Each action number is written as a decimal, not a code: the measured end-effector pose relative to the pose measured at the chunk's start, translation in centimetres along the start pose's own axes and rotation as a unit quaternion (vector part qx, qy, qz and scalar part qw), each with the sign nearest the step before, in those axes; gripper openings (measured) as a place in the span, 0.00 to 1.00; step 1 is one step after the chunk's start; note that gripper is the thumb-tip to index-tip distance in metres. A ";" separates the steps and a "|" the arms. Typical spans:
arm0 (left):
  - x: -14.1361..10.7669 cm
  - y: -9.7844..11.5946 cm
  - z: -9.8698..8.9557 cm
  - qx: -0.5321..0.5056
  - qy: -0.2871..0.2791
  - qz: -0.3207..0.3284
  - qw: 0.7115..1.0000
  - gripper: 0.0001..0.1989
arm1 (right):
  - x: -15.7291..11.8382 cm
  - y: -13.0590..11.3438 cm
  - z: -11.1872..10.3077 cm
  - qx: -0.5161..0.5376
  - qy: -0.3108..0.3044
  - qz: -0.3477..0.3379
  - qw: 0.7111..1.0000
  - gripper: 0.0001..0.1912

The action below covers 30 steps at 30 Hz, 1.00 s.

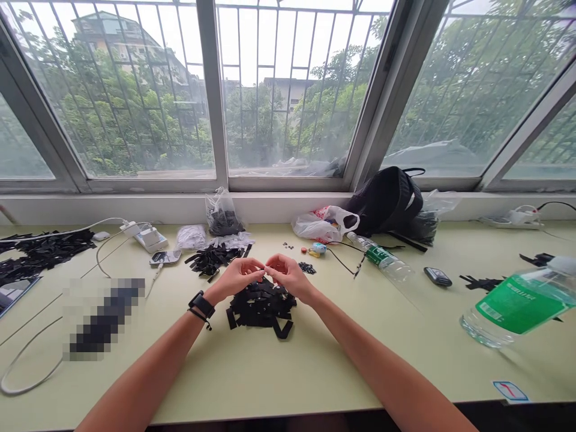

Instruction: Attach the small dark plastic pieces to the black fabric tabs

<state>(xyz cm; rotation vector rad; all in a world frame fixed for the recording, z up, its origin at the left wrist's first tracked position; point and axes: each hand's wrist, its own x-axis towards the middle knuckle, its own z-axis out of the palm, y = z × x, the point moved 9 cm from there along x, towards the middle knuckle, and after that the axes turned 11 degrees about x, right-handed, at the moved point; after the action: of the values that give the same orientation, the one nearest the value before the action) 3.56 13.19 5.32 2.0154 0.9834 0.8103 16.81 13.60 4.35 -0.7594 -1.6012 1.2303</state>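
Observation:
My left hand and my right hand meet fingertip to fingertip over a pile of black strips. Both are closed in a pinch; whatever sits between the fingers is too small and hidden to name. Tiny light specks dot the strips below. Just right of my right hand lies a small heap of dark beads or snaps. A second bunch of black strips lies beyond my left hand. My left wrist wears a black watch.
On the left are a phone, a power strip, cables and more black strips. At the back stand plastic bags and a black backpack. Glasses, a lying bottle and a large bottle are on the right.

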 end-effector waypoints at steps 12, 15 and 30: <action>0.1 -1.2 0.4 0.007 -0.013 -0.015 1.000 0.23 | 0.1 0.5 0.5 -0.024 -0.014 -0.015 0.999 0.13; 0.2 -1.8 0.4 0.021 -0.012 -0.021 0.999 0.23 | 0.1 0.7 0.5 -0.045 -0.013 -0.028 0.999 0.11; 0.4 -1.7 0.3 0.004 -0.006 -0.015 1.000 0.23 | -0.1 0.8 0.2 -0.073 0.000 -0.037 0.997 0.05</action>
<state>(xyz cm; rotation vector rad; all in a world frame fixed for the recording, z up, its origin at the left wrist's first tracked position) 3.34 14.12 3.86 2.0048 1.0105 0.7788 16.62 13.69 3.58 -0.7830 -1.7170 1.0689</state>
